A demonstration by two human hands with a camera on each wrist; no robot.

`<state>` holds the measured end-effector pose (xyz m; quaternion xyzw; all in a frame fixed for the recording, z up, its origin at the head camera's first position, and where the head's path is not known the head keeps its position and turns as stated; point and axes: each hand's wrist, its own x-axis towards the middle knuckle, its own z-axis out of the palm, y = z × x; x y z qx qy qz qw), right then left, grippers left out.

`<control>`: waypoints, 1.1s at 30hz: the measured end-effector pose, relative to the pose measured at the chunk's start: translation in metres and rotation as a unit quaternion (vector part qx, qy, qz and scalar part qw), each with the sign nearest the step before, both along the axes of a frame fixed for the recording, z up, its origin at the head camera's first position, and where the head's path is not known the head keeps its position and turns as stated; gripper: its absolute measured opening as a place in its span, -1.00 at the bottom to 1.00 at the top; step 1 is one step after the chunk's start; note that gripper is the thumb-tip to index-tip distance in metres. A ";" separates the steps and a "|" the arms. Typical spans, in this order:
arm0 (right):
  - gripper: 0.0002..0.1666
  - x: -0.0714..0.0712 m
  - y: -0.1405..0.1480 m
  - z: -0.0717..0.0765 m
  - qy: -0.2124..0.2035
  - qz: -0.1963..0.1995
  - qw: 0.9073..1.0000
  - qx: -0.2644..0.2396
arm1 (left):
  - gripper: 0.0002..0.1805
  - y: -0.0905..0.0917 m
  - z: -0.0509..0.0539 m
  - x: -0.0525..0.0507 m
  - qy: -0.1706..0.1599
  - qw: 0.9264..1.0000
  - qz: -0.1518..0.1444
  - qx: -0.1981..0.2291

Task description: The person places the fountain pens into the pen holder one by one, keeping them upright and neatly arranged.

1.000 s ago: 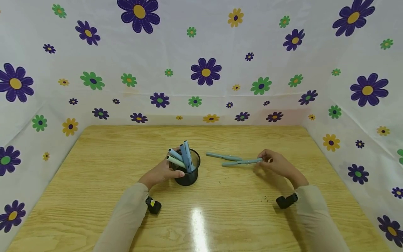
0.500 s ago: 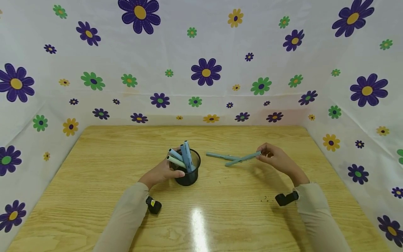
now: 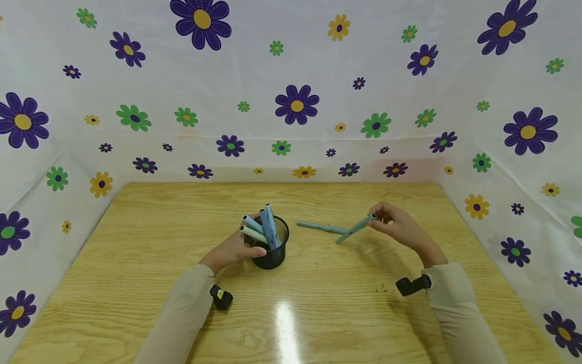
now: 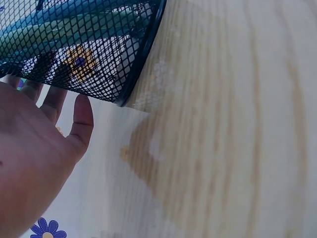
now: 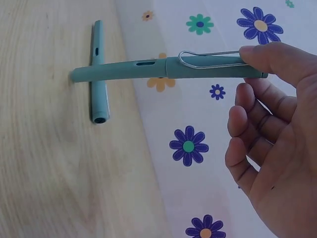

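Note:
Around the black mesh pen holder my left hand is curled, its thumb at the near rim. Several blue pens and a pale green pen lean in the holder. My right hand pinches the cap end of a teal fountain pen between thumb and index finger; the other fingers are loosely bent. That pen slants, its far end low near the table, and crosses over a second teal pen lying flat. Whether the two pens touch I cannot tell. In the left wrist view the fingers are partly behind the mesh.
The wooden table has small dark specks in front of the right hand. A white cloth with printed flowers stands around the back and sides. A black wrist camera hangs under the right sleeve.
My right hand has raised the cap end of the teal pen, and the pen now tilts more steeply, its low end shifted right. The left hand and the holder have stayed put.

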<state>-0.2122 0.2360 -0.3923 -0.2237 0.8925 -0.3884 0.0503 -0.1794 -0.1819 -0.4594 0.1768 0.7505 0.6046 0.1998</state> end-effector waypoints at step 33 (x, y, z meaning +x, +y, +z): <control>-0.85 -0.009 -0.050 0.062 0.078 0.082 0.994 -0.010 | 0.07 0.000 0.000 0.000 0.009 1.000 -0.002 0.010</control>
